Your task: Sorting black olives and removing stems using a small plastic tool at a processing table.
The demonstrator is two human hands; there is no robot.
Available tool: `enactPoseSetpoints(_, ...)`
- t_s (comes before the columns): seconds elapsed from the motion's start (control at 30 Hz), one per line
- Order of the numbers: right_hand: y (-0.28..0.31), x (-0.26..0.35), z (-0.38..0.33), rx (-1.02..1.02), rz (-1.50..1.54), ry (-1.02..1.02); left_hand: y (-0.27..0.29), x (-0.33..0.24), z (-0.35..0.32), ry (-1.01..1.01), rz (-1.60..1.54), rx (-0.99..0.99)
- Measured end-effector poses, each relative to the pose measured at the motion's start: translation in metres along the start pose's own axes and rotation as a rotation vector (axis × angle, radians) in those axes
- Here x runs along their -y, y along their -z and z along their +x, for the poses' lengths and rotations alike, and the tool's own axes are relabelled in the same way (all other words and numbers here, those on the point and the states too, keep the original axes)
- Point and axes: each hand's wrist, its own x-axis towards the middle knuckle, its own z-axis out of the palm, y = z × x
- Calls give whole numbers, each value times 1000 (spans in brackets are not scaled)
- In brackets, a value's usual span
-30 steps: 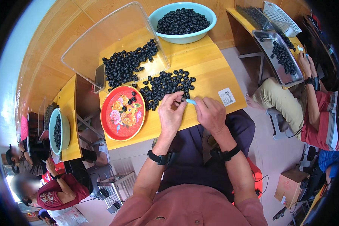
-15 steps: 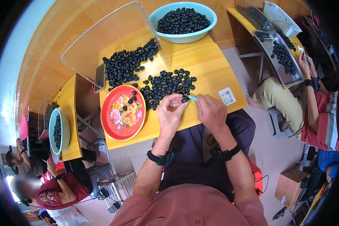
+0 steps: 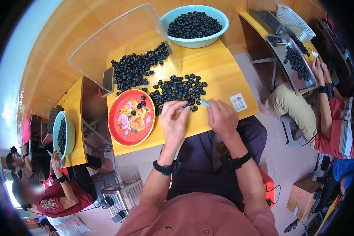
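We see a table before us. A loose pile of beads lies mid-table; the tray sits left of it, a few beads on it. Behind the pile, the clear bin lies tipped, more beads inside. The bowl stands at the far edge, full. Our left hand and right hand rest at the near edge, just before the pile. A label lies right of the hands.

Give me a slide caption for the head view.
Left hand pinches a small black ring while the right hand holds a light-blue tool, beside a red floral plate.
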Motion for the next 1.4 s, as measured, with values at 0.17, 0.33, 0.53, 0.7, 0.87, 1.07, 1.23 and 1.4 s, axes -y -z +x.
enactPoseSetpoints(0.17,1,0,1,-21,3,-4,70,-5,17,-120,419,-149)
enactPoseSetpoints(0.33,2,-1,0,-17,10,-14,77,-17,30,-218,754,-146)
enactPoseSetpoints(0.53,1,0,1,-40,14,-7,13,-16,9,-153,702,284)
enactPoseSetpoints(0.7,-2,-3,-1,-19,15,-17,5,-4,10,-101,712,263)
enactPoseSetpoints(0.87,1,-2,0,-6,-2,-20,6,-5,11,-60,681,233)
enactPoseSetpoints(1.07,0,-2,-1,-18,6,-17,5,-5,13,-114,704,252)
enactPoseSetpoints(1.23,-1,-3,0,-30,30,-11,5,-2,8,-26,545,156)
enactPoseSetpoints(1.4,-1,-4,-1,-36,17,-13,-1,-9,3,215,324,133)
